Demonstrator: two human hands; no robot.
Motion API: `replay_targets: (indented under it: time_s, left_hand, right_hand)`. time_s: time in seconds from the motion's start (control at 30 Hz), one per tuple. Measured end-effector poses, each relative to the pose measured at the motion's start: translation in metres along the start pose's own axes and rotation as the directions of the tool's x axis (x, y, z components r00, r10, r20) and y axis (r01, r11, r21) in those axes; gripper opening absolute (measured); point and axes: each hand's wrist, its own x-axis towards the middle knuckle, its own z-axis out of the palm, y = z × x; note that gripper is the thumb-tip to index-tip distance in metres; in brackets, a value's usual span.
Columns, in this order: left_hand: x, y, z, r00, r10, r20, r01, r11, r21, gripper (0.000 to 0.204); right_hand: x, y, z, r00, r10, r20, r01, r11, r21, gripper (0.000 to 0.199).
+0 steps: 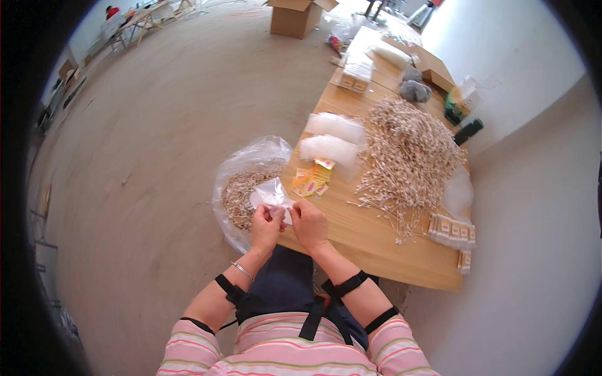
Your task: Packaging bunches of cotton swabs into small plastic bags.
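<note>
A small clear plastic bag [274, 191] is pinched between my two hands, just off the left edge of the table. My left hand [266, 227] closes its fingertips on the bag's near side. My right hand [308, 223] grips the same bag at its right side, fingers curled. Several small yellow printed cards [305, 182] lie on the table just beyond my right hand. Past them are two stacks of clear bags [327, 149]. A big heap of cotton swabs [417, 147] spreads over the table to the right.
Left of the wooden table [370, 247] stands a large open plastic sack [221, 216] of loose swabs. Filled packs [451, 231] line the near right corner by the white wall [527, 207]. Farther off are more packs [356, 75], grey bundles [415, 91] and a cardboard box [292, 22].
</note>
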Motion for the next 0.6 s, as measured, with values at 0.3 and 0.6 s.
replay_targets:
  time_s: [0.3,0.6]
  left_hand:
    - [0.021,0.001,-0.056,0.974,0.097,-0.204,-0.124,0.985,-0.124,0.019]
    - [0.058,-0.017,-0.063,0.896,0.075,-0.438,-0.126,0.988,-0.089,0.015]
  right_hand:
    - [0.04,-0.014,0.049,0.959,-0.262,0.106,0.257,0.965,0.06,0.011]
    - [0.072,-0.002,0.092,0.888,-0.358,0.289,0.371,0.928,0.009,0.008]
